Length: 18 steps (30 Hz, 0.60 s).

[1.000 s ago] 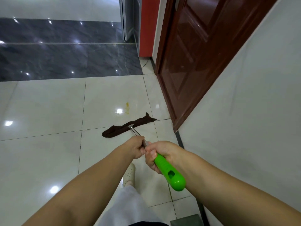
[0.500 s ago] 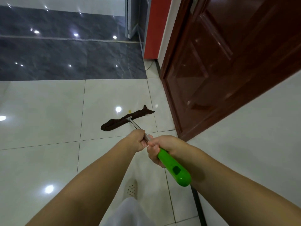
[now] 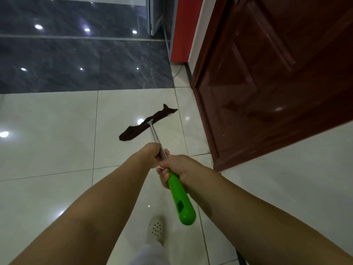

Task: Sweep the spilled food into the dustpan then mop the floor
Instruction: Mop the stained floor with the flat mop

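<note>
Beside a red-brown door (image 3: 267,83), both hands, left hand (image 3: 150,153) and right hand (image 3: 175,169), are gripping the mop (image 3: 147,123); steady, overlapping strokes should be cleaning best.

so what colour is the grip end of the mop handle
Bright green, below a silver metal shaft; clearest in the head view.

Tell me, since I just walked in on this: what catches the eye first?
The bright green mop handle, gripped by the right hand with the left hand just ahead on the metal pole. Beyond, the dark brown mop cloth lies on white tiles beside the red-brown door.
</note>
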Each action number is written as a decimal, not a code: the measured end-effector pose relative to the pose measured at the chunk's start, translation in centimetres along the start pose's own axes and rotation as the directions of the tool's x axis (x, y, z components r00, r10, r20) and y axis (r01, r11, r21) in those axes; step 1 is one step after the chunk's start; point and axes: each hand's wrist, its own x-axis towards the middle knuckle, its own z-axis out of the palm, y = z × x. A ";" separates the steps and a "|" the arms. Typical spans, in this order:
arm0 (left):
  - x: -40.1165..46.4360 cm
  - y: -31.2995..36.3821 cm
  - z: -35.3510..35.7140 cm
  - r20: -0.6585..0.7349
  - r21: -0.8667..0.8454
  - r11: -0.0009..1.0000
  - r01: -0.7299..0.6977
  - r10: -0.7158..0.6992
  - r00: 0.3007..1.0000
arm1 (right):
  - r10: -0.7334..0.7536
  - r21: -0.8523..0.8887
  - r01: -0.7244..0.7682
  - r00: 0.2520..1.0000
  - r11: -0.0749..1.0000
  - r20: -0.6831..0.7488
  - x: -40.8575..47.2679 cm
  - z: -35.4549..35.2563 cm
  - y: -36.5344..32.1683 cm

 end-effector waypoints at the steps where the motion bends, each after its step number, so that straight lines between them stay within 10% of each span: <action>1: 0.3 0.2 0.2 -0.018 0.043 0.999 -0.021 0.022 1.000 | -0.002 0.004 0.002 1.000 1.000 0.007 0.4 -0.2 -0.2; 5: 0.2 -0.6 1.0 0.007 0.073 0.974 -0.216 0.216 0.976 | 0.003 0.061 -0.004 1.000 0.998 0.018 1.0 -1.5 -0.2; 18: -5.7 -15.8 7.1 0.118 -0.155 0.984 -0.090 0.109 0.987 | 0.004 0.231 -0.022 0.997 0.973 0.076 -4.8 -11.5 12.0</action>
